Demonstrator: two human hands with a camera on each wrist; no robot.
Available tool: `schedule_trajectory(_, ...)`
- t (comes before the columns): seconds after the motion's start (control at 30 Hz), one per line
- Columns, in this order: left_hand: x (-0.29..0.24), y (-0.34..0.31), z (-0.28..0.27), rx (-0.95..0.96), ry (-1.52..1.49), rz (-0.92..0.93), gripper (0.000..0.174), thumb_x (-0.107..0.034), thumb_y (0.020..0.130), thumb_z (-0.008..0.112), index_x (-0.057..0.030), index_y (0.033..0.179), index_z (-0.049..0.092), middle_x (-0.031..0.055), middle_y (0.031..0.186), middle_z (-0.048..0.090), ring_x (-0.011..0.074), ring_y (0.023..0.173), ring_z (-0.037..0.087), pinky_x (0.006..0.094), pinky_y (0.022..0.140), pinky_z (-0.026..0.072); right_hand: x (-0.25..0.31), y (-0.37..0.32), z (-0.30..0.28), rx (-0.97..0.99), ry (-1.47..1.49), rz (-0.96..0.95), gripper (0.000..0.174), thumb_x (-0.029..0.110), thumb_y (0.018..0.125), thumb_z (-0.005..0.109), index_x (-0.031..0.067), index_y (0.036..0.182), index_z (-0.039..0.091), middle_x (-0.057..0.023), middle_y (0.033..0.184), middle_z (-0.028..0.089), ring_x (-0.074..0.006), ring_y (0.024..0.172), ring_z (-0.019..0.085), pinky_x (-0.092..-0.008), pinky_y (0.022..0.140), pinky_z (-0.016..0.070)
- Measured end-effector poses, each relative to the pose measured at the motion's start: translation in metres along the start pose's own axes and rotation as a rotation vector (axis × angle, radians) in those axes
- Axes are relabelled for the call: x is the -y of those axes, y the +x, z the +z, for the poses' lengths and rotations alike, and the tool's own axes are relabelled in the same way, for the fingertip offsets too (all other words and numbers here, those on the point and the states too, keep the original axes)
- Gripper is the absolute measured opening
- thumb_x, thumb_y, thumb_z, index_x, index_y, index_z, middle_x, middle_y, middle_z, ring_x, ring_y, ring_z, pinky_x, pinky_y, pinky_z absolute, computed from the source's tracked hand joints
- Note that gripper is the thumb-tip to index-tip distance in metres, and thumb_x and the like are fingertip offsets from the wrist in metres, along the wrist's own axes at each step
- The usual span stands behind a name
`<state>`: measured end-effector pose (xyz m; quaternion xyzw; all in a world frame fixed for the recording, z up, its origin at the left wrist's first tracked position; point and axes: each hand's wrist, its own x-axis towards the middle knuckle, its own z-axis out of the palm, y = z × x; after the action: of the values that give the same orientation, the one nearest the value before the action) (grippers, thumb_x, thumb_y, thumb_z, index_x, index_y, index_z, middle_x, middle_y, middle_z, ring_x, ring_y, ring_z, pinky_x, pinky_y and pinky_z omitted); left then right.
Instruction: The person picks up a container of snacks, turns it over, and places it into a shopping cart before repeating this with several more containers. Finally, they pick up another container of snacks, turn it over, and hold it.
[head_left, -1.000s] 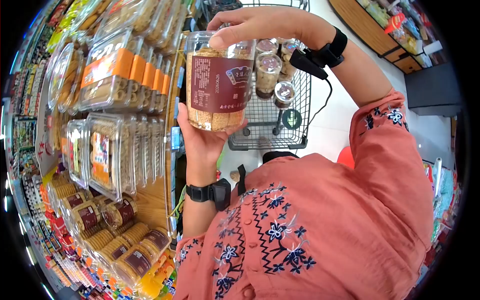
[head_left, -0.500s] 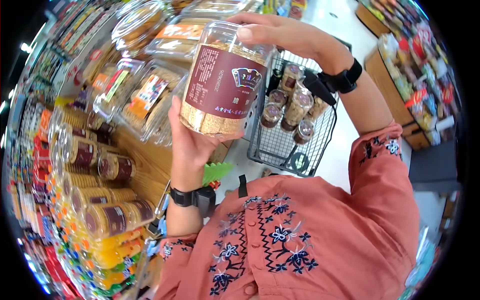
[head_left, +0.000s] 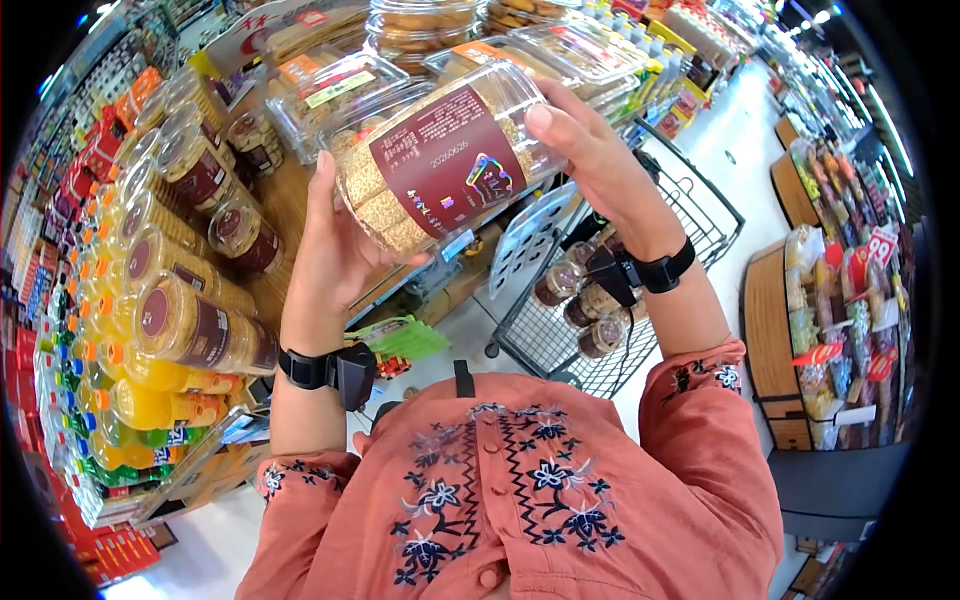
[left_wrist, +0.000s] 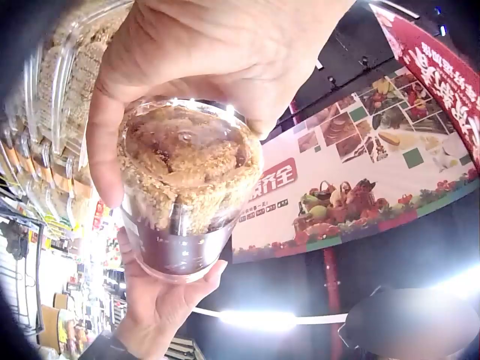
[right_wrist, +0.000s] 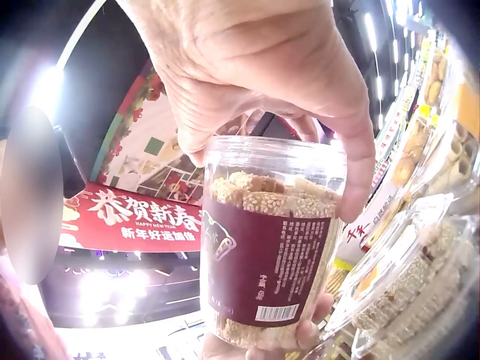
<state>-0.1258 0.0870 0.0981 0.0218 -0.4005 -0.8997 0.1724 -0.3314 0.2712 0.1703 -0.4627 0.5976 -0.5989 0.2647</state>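
Head view shows a clear jar (head_left: 445,165) of sesame-coated pieces held in the air between the left hand (head_left: 335,245) and the right hand (head_left: 600,160). A moment ago it stood nearly upright; now it leans far over, its clear lid (head_left: 518,95) toward the right hand and its base (left_wrist: 187,142) toward the left. The dark red label (right_wrist: 262,262) keeps its printed side to the head camera, the date aslant. Both grips are closed on the jar: the left one curls round the base, the right one clasps the lid end.

The outlook has swung too, so the cart (head_left: 545,330) with its own jars (head_left: 600,335) appears further right, and the wooden bench (head_left: 290,210) with stocked jars (head_left: 205,325) and boxes (head_left: 340,95) fills more of the left. Judging by this, the jar is being turned and looked over; it rests neither on the bench nor in the cart, and the two-ended hold should keep it steady.
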Motion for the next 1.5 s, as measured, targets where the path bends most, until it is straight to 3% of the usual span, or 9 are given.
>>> schedule_trajectory(0.17,-0.014,-0.016,-0.007,-0.063,0.028,0.029,0.078,-0.066,0.104,0.037,-0.0047,0.15,0.043,0.0201,0.138,0.062,0.0342,0.109,0.072,0.0495,0.067,0.0687,0.004,0.005,0.021,0.024,0.046,0.017,0.089,0.057,0.09,0.073,-0.0057,0.146,0.042,-0.0147,0.132,0.06,-0.019,0.121,0.055,-0.0347,0.106,0.0405)
schedule_trajectory(0.57,-0.018,-0.038,-0.026,-0.148,0.106,0.209,0.078,-0.064,0.104,0.043,-0.0021,0.151,0.039,0.02,0.14,0.059,0.0346,0.115,0.069,0.0497,0.078,0.0676,0.001,0.046,0.057,0.022,-0.123,-0.031,0.09,0.062,0.088,0.07,-0.0087,0.139,0.05,-0.0141,0.121,0.062,-0.019,0.112,0.06,-0.0315,0.096,0.0465)
schedule_trajectory(0.6,-0.016,-0.038,-0.029,-0.157,0.091,0.212,0.078,-0.064,0.103,0.044,-0.0025,0.152,0.039,0.0198,0.141,0.058,0.0347,0.117,0.068,0.0502,0.078,0.0675,0.0,0.049,0.061,0.005,-0.165,-0.02,0.095,0.067,0.085,0.07,-0.0083,0.139,0.052,-0.0163,0.12,0.063,-0.0201,0.111,0.061,-0.0316,0.094,0.0476)
schedule_trajectory(0.73,-0.01,-0.039,-0.048,-0.149,-0.066,0.226,0.08,-0.065,0.1,0.049,-0.0064,0.153,0.039,0.0198,0.143,0.057,0.0374,0.121,0.065,0.0514,0.077,0.067,0.023,0.062,0.07,0.094,-0.436,0.039,0.079,0.063,0.095,0.061,0.004,0.146,0.051,-0.0063,0.126,0.061,-0.0155,0.114,0.056,-0.0305,0.096,0.0441)
schedule_trajectory(0.87,-0.005,-0.036,-0.066,-0.032,-0.374,0.152,0.079,-0.069,0.098,0.049,-0.0174,0.156,0.037,0.0209,0.152,0.048,0.0523,0.127,0.055,0.0523,0.075,0.0654,0.027,0.086,0.082,0.149,-0.477,-0.077,0.087,0.068,0.09,0.064,0.0035,0.147,0.05,-0.0106,0.121,0.064,-0.0188,0.111,0.06,-0.0327,0.088,0.0484)
schedule_trajectory(1.0,-0.003,-0.031,-0.077,0.056,-0.51,0.141,0.084,-0.071,0.097,0.049,-0.0156,0.157,0.034,0.0216,0.156,0.041,0.0519,0.131,0.048,0.0502,0.078,0.0649,0.024,0.104,0.1,0.138,-0.618,-0.129,0.093,0.067,0.087,0.068,0.0014,0.15,0.047,-0.0146,0.118,0.066,-0.0205,0.109,0.063,-0.0329,0.086,0.0499)
schedule_trajectory(1.1,-0.004,-0.033,-0.079,0.099,-0.597,0.143,0.085,-0.071,0.096,0.05,-0.0149,0.158,0.033,0.0208,0.155,0.042,0.0514,0.129,0.05,0.0497,0.078,0.0646,0.034,0.114,0.117,0.185,-0.497,-0.136,0.117,0.079,0.073,0.072,-0.0085,0.147,0.047,-0.03,0.124,0.064,-0.0375,0.116,0.066,-0.0434,0.096,0.0531)
schedule_trajectory(1.13,-0.003,-0.03,-0.085,0.15,-0.663,0.156,0.091,-0.073,0.095,0.05,-0.0122,0.159,0.029,0.0261,0.154,0.04,0.0545,0.129,0.05,0.0534,0.081,0.0651,0.028,0.124,0.118,0.186,-0.504,-0.149,0.119,0.079,0.072,0.072,-0.0101,0.146,0.047,-0.0329,0.125,0.062,-0.041,0.119,0.064,-0.0458,0.099,0.0519)
schedule_trajectory(1.5,-0.012,-0.033,-0.113,0.191,-0.732,0.107,0.093,-0.071,0.094,0.052,-0.0099,0.16,0.028,0.0331,0.152,0.035,0.0477,0.126,0.053,0.0432,0.073,0.0644,0.018,0.16,0.155,0.158,-0.686,-0.216,0.122,0.083,0.069,0.071,-0.0117,0.143,0.049,-0.0356,0.138,0.056,-0.0415,0.131,0.058,-0.0431,0.109,0.0455)
